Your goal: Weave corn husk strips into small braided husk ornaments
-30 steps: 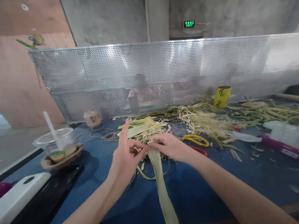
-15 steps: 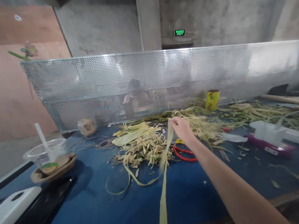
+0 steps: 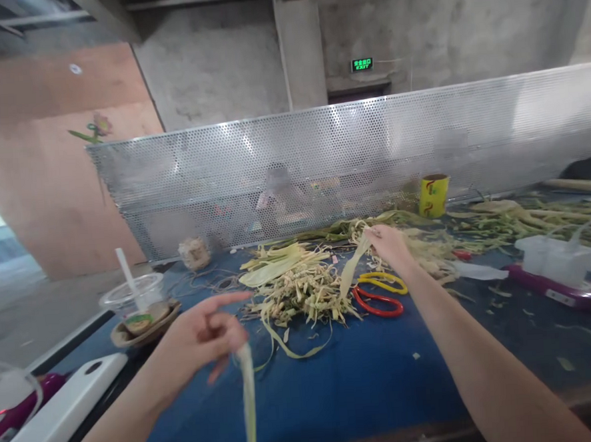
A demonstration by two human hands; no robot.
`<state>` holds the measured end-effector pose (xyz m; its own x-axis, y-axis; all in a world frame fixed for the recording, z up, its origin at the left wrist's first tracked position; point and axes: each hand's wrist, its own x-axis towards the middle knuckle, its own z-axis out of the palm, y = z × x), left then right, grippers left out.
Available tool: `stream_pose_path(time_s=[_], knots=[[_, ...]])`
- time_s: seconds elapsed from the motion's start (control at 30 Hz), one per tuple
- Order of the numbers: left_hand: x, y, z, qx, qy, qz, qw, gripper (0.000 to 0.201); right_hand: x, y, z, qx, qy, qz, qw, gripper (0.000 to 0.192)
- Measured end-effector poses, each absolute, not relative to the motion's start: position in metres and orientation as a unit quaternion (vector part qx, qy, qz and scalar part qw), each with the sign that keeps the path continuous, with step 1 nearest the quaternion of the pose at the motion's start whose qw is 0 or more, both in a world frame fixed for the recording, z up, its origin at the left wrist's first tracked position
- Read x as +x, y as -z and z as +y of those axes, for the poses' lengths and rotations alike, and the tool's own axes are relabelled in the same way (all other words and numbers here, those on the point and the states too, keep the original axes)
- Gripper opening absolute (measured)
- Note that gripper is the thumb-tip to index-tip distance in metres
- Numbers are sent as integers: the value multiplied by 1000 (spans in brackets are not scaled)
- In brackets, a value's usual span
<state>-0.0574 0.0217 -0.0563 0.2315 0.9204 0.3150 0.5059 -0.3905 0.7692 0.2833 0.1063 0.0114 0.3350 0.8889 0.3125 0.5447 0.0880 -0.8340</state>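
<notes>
Pale green husk is what both our hands hold over the blue table [image 3: 375,369]. Our left hand [image 3: 202,337] is raised near us, on the left; thumb and fingers pinch the top of a narrow strip [image 3: 247,390] that hangs straight down from the grip and runs out of the bottom of the view, while the forefinger sticks out to the right. Our right hand [image 3: 389,242] reaches far forward, its fingers closed on the upper end of a second strip [image 3: 352,271], which droops down and to the left toward the heap [image 3: 300,291] of shredded husk in the middle of the table. Just right of that heap and under our right forearm lie red scissors [image 3: 378,304] and, touching them at the far side, yellow scissors [image 3: 385,281]. Behind the heap lie flat husk leaves [image 3: 273,262], and more shreds trail off to the right along a perforated metal screen [image 3: 322,159], with a yellow can [image 3: 434,196] standing before it. At the left edge a plastic cup [image 3: 133,299] with a straw stands by a brown bowl [image 3: 146,323].
</notes>
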Motion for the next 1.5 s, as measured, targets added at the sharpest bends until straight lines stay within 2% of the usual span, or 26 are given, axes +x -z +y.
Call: stream_pose_path(time_s=[0.13,0.27,0.47,0.67,0.83,0.97,1.07,1.27,1.4,1.5], knots=[[-50,0,53,729,-363,514,269,48,259,-13,100,-570,-276,-605,482,20],[-50,-20,67,728,-350,527,265,48,242,-8,95,-490,-340,-665,449,12],[-40,-23,73,696,-421,554,175,67,208,-3,82,-402,-354,-746,395,14],[-2,-17,41,756,-388,453,269,64,178,-7,57,-366,-302,-809,346,18],[4,-5,36,746,-407,463,251,62,175,-8,51,-358,-254,-838,323,22],[3,-3,36,770,-371,465,231,58,175,-3,51,-351,-222,-852,319,17],[4,-3,35,792,-337,458,222,63,173,1,51,-341,-214,-861,310,19],[7,-1,26,814,-341,450,140,72,166,4,51,-337,-223,-849,340,20],[10,-1,19,829,-365,420,63,66,165,2,50,-368,-249,-811,380,18],[9,-3,21,802,-403,432,88,69,168,-1,50,-375,-290,-795,378,18]])
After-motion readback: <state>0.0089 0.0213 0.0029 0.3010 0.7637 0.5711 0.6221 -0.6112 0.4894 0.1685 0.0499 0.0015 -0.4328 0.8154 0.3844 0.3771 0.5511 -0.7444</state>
